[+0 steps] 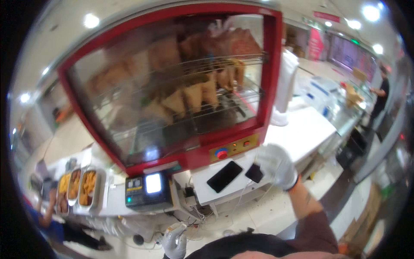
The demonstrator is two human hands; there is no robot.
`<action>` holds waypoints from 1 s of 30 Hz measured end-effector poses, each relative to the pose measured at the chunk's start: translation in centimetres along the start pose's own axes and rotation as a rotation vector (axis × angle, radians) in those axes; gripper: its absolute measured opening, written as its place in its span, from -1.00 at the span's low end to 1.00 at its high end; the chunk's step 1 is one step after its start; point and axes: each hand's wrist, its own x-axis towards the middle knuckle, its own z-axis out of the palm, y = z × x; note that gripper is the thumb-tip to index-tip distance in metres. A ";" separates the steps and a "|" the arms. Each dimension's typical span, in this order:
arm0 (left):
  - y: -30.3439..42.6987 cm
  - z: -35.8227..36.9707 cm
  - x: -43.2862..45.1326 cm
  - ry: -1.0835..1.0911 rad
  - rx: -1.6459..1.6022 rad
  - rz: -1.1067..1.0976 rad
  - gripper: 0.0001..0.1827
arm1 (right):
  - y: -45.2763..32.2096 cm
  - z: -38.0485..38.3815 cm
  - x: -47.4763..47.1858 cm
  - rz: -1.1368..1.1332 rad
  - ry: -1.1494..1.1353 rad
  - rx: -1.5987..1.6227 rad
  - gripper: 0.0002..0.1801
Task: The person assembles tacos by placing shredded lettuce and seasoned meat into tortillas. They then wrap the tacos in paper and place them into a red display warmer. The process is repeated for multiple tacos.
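Note:
A red-framed glass food warmer point(195, 147) stands before me on a white counter, with paper food bags point(194, 97) on its wire racks. My right hand point(276, 165), in a pale glove and blurred, is over the counter to the right of a small black device point(254, 173) with a white cable. Whether it touches anything is unclear. To the left of that device lies a black smartphone point(224, 176). Low in the view, my left hand point(174, 241) wears a glove with a brownish patch near the fingertips. Its fingers are curled, and I cannot make out anything held.
A black machine with a lit screen point(153, 183) sits left of the phone. Beyond it are metal trays of fried food point(87, 187), near a person in blue point(48, 223). Cables point(202, 212) hang below the counter. Another person point(381, 92) stands far right.

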 end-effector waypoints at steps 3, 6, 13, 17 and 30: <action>-1.0 1.3 2.9 -0.230 -0.112 0.036 -0.74 | -6.5 2.7 -13.3 0.534 -0.115 0.017 -0.64; -1.1 5.4 5.0 -0.427 -0.203 0.112 -0.82 | -12.4 3.5 -28.2 1.056 -0.551 -0.108 -0.41; 2.7 21.9 1.3 -0.997 -0.471 0.214 -0.74 | -22.4 -7.7 -44.2 1.755 -0.748 0.008 -0.33; 6.7 34.5 -1.9 -1.255 -0.572 0.296 -0.74 | -24.6 -12.3 -51.7 1.941 -0.489 -0.061 -0.42; 25.9 67.0 -16.3 -1.826 -0.652 0.435 -0.67 | -30.6 -27.5 -72.7 2.580 -0.154 0.162 -0.41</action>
